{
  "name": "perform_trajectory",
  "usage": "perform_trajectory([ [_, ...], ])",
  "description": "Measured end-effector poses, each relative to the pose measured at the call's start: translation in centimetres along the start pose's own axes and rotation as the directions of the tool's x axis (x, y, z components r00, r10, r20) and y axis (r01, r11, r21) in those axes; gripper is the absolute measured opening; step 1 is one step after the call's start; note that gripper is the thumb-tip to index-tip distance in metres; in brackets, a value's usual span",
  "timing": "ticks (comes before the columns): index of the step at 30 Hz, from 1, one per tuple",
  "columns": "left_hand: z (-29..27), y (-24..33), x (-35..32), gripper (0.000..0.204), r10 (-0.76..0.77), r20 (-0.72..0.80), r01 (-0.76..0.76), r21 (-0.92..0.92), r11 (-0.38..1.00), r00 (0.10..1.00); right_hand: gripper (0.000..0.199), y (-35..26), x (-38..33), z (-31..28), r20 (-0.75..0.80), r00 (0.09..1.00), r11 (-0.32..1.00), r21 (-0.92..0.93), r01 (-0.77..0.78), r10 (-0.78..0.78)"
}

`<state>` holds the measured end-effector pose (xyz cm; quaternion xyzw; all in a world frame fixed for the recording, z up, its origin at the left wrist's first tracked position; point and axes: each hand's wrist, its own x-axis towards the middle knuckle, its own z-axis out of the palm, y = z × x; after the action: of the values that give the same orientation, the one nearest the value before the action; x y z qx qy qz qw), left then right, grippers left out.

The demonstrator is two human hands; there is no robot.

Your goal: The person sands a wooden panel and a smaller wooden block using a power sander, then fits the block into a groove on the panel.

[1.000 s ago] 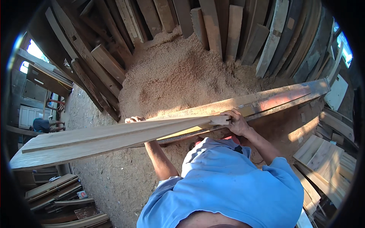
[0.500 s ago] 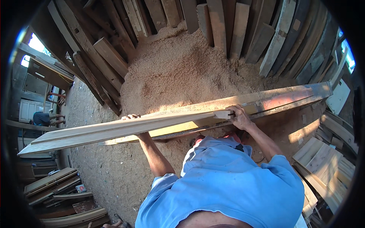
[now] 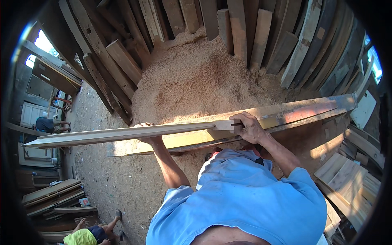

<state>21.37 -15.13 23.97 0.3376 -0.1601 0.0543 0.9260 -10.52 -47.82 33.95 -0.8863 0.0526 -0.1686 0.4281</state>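
**Both my grips clamped on a long pale plank above the desk**

I hold a long, narrow plank of pale wood with a stepped edge (image 3: 102, 136) over the near-left part of the long, narrow wooden desk patched with yellow and red (image 3: 188, 141). I see it nearly edge-on, and its far left tip reaches well past the desk's left end. Whether its underside touches the desk, I cannot tell.

My right grip (image 3: 250, 129) is clamped on the plank's notched right end, above the middle of the desk. My left grip (image 3: 151, 140) is clamped farther along, above the desk's left part; the fingers show past the plank's far edge, and the plank hides some of that hand.

Beyond the desk lies a broad heap of tan sawdust (image 3: 192, 81), with rough brown boards standing upright (image 3: 261, 36) behind it. Nearer me than the desk's right end sits a stack of flat, pale boards (image 3: 347, 175). Well off the desk's left end, on my side, is a person in a yellow-green top (image 3: 79, 237), beside a pile of stacked boards (image 3: 53, 196).
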Motion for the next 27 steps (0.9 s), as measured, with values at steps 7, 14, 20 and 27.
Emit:
perform_trajectory([
  [7, 2.9, 0.9, -1.0, 0.041, 0.032, -0.251, 0.001, 0.129, 0.992, 0.968, 0.043, -5.2, 3.5, 0.5, 0.012, 0.986, 0.986, 0.014, 0.166, -0.167],
  [14, 2.4, 2.1, -1.7, 0.046, 0.152, -0.463, -0.023, 0.272, 0.962, 0.873, 0.045, -5.7, 5.1, 0.6, 0.054, 0.968, 0.968, -0.041, 0.249, -0.247],
  [20, 1.2, 4.6, -3.3, 0.049, -0.130, -0.464, 0.060, -0.161, 0.985, 0.876, 0.041, -0.8, 4.2, 0.6, 0.132, 0.986, 0.972, -0.195, 0.131, -0.106],
  [27, 2.2, 6.4, -3.9, 0.064, -0.128, -0.473, -0.004, -0.268, 0.963, 0.872, 0.040, -3.8, 5.6, 0.3, 0.154, 0.966, 0.944, -0.228, 0.240, -0.208],
])
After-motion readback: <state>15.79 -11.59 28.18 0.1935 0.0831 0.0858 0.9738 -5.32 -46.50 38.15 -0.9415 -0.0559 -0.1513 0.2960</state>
